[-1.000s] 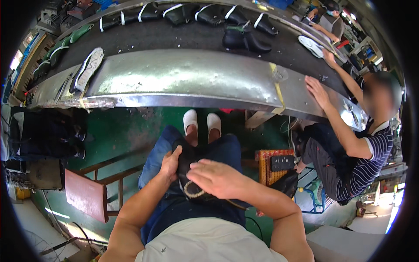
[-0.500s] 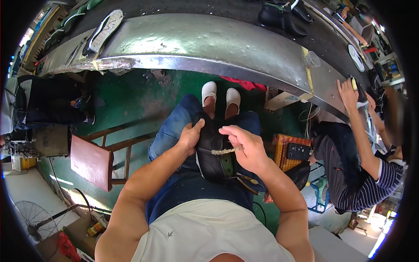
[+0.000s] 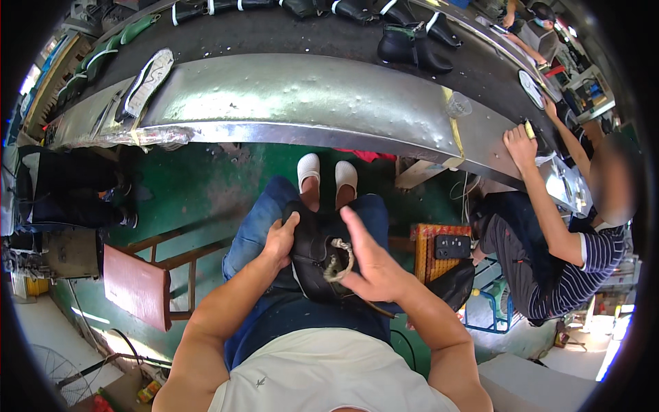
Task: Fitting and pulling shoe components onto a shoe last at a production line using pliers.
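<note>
A black ankle boot (image 3: pixel 312 264) lies across my lap, its toe pointing away from me. My left hand (image 3: pixel 280 240) is closed round the left side of the boot, thumb on top. Over the boot's right side, my right hand (image 3: pixel 374 268) is stretched out flat with the fingers together. A pale braided cord (image 3: pixel 336 271) curves in a loop between the boot and the palm of that hand. The palm hides part of the boot's opening and where the cord ends.
Ahead runs a metal-edged workbench (image 3: pixel 274 89) with a dark belt carrying black boots (image 3: pixel 412 48) and a white sole (image 3: pixel 149 81). A stool (image 3: pixel 137 281) stands to the left. At the right, a co-worker (image 3: pixel 549 226) sits beside a woven seat (image 3: pixel 446 257) with a black key fob on it.
My right hand has opened from curled fingers into a flat palm, and the cord now bends in a loop. My left hand keeps its hold. The head view has tilted up, showing more boots.
</note>
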A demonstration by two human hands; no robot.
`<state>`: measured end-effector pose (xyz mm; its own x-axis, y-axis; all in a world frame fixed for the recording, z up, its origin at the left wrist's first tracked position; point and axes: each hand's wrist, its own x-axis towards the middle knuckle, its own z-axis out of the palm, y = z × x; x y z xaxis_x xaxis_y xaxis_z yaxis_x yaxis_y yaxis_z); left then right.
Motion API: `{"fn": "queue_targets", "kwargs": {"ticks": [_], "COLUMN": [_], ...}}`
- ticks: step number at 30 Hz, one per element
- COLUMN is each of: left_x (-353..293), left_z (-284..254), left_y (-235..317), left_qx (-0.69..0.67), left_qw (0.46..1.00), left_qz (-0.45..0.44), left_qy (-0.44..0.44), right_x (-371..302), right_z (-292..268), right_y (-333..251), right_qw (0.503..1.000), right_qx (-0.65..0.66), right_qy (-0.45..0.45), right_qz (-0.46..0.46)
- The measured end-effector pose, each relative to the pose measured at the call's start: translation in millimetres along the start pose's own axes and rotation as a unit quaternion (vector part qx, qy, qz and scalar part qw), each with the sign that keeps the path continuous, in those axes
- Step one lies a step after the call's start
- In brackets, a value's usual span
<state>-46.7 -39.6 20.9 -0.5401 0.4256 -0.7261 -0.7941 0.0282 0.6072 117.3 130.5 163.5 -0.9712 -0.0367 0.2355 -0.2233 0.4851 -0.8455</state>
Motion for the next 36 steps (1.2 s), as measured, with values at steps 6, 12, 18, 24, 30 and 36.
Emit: {"fn": "queue_targets", "kwargs": {"ticks": [6,12,18,24,30,36], "left_x": [4,20,19,28,27,20], "left_z": [-8,-10,-7,-14,-23,-8], "left_y": [21,35,36,32,25,21], "left_qx": [-0.062,-0.086,-0.081,-0.089,-0.103,-0.058], "left_qw": [0.997,0.996,0.996,0.995,0.994,0.997], "left_qz": [0.039,0.033,0.025,0.023,0.020,0.042], "left_qy": [0.003,-0.004,0.015,0.039,0.028,0.028], "right_x": [-51,-157,-106,-109,-36,-20], "right_z": [-35,18,-6,-24,-73,0], "right_y": [3,36,38,57,0,53], "right_qw": [0.965,0.835,0.806,0.859,0.891,0.928], "right_qx": [-0.174,-0.236,-0.123,-0.056,0.037,-0.259], "right_qy": [-0.027,-0.290,-0.375,-0.208,0.452,-0.008], "right_qz": [0.194,0.403,0.441,0.464,0.038,0.266]}}
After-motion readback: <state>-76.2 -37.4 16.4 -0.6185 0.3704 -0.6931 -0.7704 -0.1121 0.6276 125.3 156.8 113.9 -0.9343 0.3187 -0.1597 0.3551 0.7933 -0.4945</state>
